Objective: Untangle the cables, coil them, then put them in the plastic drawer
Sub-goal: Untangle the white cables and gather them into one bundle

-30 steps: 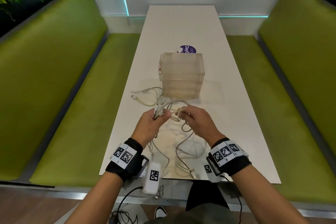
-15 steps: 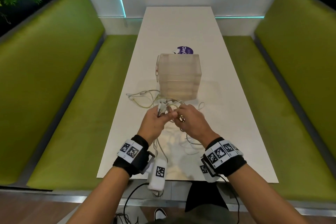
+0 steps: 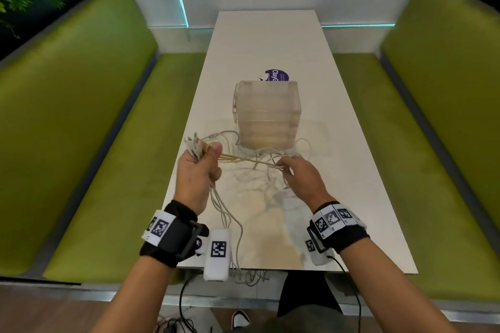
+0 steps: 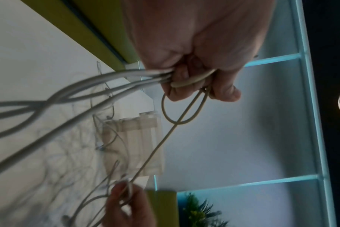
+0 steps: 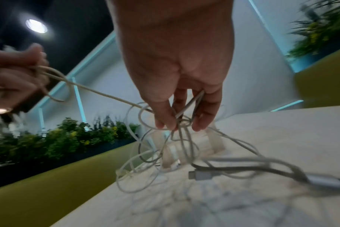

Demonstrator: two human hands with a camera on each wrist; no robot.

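Note:
A tangle of white cables (image 3: 259, 162) (image 5: 165, 153) hangs above the white table (image 3: 351, 197), just in front of the translucent plastic drawer unit (image 3: 266, 113) (image 4: 134, 145). My left hand (image 3: 198, 167) (image 4: 194, 76) grips a bundle of cable ends in a fist, their plugs sticking out above the thumb and their tails trailing over the near table edge. A cream cable (image 3: 243, 160) (image 4: 155, 150) stretches taut from that fist to my right hand (image 3: 295, 173) (image 5: 177, 122), whose fingertips pinch strands at the knot. A grey plug (image 5: 198, 175) dangles near the table.
Green upholstered benches (image 3: 81, 143) (image 3: 433, 143) flank the long table on both sides. A purple round sticker (image 3: 277, 76) lies behind the drawer unit. Plants (image 5: 58, 138) line the wall behind the left bench. Dark cables lie on the floor (image 3: 178, 324) under the near edge.
My hands, close together over the tangle before, have pulled apart: the left fist moved left and up with the cable ends, the right moved right, and a cream strand now runs taut between them.

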